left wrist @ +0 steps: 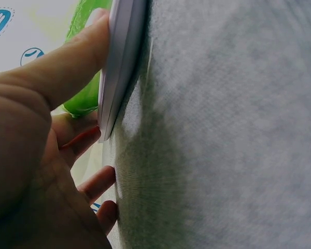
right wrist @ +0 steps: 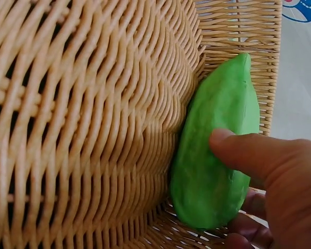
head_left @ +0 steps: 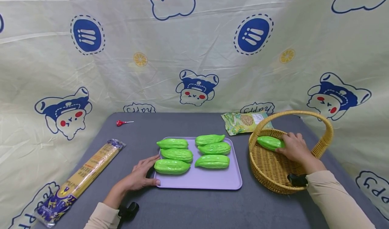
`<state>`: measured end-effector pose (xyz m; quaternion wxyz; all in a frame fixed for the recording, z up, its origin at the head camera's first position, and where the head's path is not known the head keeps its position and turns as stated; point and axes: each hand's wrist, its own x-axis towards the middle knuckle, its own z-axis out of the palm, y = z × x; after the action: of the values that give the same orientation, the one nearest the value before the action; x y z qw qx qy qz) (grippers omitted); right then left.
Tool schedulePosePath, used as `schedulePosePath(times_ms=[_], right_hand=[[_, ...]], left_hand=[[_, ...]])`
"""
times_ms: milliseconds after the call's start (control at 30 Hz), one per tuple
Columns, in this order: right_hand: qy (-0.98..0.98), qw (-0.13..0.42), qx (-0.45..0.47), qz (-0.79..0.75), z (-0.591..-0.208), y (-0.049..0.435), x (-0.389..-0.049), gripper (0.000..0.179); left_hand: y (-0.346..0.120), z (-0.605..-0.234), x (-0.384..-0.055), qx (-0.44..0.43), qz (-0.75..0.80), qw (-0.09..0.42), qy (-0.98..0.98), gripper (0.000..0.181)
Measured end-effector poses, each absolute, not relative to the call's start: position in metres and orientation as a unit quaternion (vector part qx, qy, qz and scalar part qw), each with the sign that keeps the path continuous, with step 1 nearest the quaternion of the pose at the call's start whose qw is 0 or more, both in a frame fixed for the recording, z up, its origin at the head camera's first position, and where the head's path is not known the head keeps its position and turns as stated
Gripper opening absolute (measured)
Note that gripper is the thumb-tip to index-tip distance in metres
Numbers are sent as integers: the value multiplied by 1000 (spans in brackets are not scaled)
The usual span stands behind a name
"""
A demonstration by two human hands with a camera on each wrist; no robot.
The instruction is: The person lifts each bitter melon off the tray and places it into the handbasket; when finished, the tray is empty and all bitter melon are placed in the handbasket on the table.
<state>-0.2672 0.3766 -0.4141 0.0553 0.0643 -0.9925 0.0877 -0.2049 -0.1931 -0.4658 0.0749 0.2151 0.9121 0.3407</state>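
Note:
Inside the wicker basket (head_left: 267, 171), my right hand (head_left: 294, 149) grips a light green model bitter melon (head_left: 269, 143) near its end. In the right wrist view the thumb lies on top of that bitter melon (right wrist: 217, 150), which rests against the woven wicker; the other fingers are partly hidden. A lilac tray (head_left: 200, 181) carries several matching bitter melons (head_left: 172, 167) in two columns. My left hand (head_left: 141, 175) touches the tray's left edge, thumb at the near corner. In the left wrist view the thumb lies over the tray rim (left wrist: 116, 78), with the fingers extended beside it.
A long pack of noodles (head_left: 85, 171) lies at the table's left side. Farther back is a small red-handled tool (head_left: 121, 123). A green and yellow food bag (head_left: 243, 122) lies behind the basket, whose tall handle (head_left: 326, 134) arches over it. A printed curtain (head_left: 197, 46) hangs behind.

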Motion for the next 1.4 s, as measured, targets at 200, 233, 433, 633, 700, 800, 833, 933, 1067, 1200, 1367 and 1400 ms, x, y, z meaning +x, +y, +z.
schedulePosePath(times_ms=[200, 233, 433, 633, 700, 800, 833, 933, 1067, 1200, 1367, 1400], right_hand=[[-992, 80, 64, 68, -416, 376, -266, 45], [-992, 85, 63, 66, -417, 376, -266, 44], [-992, 87, 59, 68, -417, 376, -267, 46], [-993, 75, 59, 76, -415, 376, -266, 47], [-993, 72, 59, 79, -414, 376, -266, 47], [-992, 72, 60, 79, -411, 375, -267, 50], [-992, 74, 62, 79, -409, 375, -267, 51], [-991, 81, 67, 80, -403, 373, -267, 54], [-990, 83, 67, 96, -393, 369, -265, 58], [-989, 84, 69, 105, -384, 365, -262, 60], [-987, 93, 80, 104, -375, 361, -256, 61], [-986, 95, 83, 106, -373, 359, -254, 61]], left_hand=[[-193, -466, -205, 220, 336, 69, 913, 87], [-193, -466, -205, 220, 336, 69, 913, 87], [-193, -466, -205, 218, 336, 71, 913, 88], [-193, -465, -205, 213, 338, 79, 913, 88], [-194, -465, -205, 213, 340, 80, 913, 88], [-193, -465, -205, 214, 342, 80, 912, 88], [-194, -465, -205, 214, 342, 79, 912, 88], [-194, -465, -205, 214, 342, 78, 912, 88], [-194, -466, -206, 213, 343, 79, 912, 88], [-194, -466, -206, 208, 342, 86, 912, 88], [-193, -466, -206, 206, 343, 85, 912, 88], [-193, -466, -206, 207, 343, 84, 912, 88]])
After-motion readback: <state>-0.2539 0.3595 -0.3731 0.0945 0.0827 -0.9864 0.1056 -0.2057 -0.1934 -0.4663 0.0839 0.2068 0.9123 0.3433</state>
